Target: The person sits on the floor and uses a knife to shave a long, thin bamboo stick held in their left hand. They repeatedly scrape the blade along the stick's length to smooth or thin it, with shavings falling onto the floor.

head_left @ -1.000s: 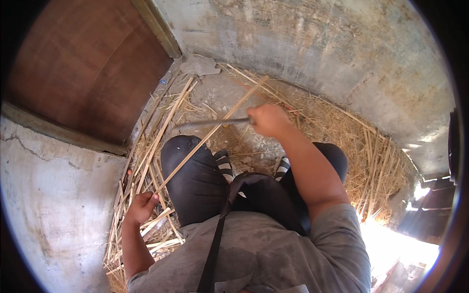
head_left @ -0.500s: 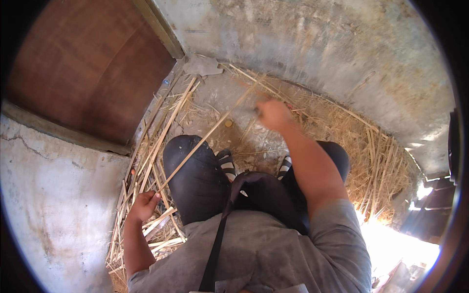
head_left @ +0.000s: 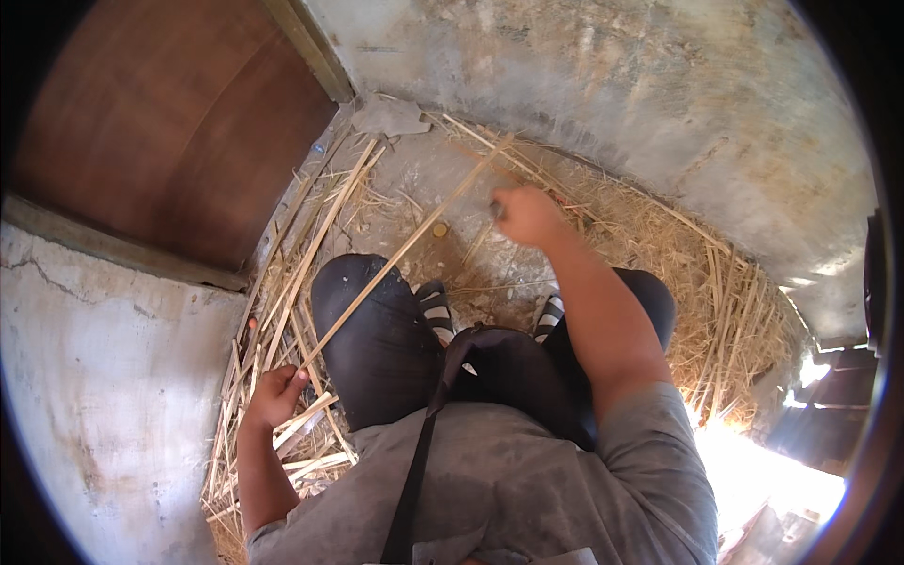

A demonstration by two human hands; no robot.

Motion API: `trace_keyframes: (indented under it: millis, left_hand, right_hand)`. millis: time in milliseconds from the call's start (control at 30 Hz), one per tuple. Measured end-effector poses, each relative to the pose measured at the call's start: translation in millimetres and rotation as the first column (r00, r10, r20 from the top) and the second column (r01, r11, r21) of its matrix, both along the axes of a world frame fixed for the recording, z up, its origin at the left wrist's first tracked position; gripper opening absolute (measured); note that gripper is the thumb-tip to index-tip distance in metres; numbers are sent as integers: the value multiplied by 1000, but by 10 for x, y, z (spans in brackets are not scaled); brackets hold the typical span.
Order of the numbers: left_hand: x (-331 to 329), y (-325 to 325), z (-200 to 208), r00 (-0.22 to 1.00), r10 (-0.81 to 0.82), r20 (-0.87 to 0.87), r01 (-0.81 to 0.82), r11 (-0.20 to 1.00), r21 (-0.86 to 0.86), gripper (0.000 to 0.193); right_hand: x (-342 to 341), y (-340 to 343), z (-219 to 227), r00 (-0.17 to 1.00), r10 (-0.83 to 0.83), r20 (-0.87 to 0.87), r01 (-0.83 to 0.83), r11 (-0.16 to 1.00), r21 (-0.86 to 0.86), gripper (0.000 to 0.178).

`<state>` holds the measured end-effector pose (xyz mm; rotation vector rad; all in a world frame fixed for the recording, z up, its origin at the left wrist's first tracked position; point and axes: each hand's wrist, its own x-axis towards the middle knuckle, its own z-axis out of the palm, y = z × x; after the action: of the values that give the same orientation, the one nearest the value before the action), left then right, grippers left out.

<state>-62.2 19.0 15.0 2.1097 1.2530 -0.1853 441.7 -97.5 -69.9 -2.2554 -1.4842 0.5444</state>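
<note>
A long, pale bamboo strip (head_left: 386, 268) slants across my bent left knee, its far end out over the floor. The near end is pinched between the thumb and fingers of my left hand (head_left: 276, 394), low at the left. My right hand (head_left: 529, 218) is closed in a fist beyond my knees, to the right of the strip's far half and apart from it. From that fist a short dark metal part (head_left: 496, 209) pokes out on the left, looking like part of a knife; the rest is blurred or hidden.
Split bamboo strips (head_left: 306, 254) lie heaped along the left wall beneath a brown panel (head_left: 179, 132). Fine shavings (head_left: 650, 221) and more strips cover the floor at right, against the stained wall (head_left: 603, 75). A small yellowish round thing (head_left: 440, 229) sits between my feet.
The bamboo strip's far end has become sharper and shifted slightly right. The grey blur left of my right fist has faded. My left hand keeps its pinch in nearly the same place.
</note>
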Motion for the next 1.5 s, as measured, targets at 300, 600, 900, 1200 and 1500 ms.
trace_keyframes:
  millis: [300,600,900,1200,1500]
  left_hand:
    - [30,68,-81,999,-34,-13,35,998,54,48]
    - [63,-13,-38,997,9,83,-17,996,87,49]
    - [110,-91,-23,997,-1,81,-6,997,82,47]
    - [-1,-19,-192,992,42,121,-44,999,8,53]
    - [329,-315,-107,998,11,68,-34,933,359,33]
  right_hand:
    - [87,-129,-133,994,-108,-23,109,993,51,39]
    - [160,-86,-290,950,-266,-161,279,958,65,36]
    - [-213,-55,-62,995,27,94,-38,993,114,28]
    - [173,-78,-345,927,-368,-68,374,916,145,38]
    - [105,-108,173,859,-444,-255,494,850,185,51]
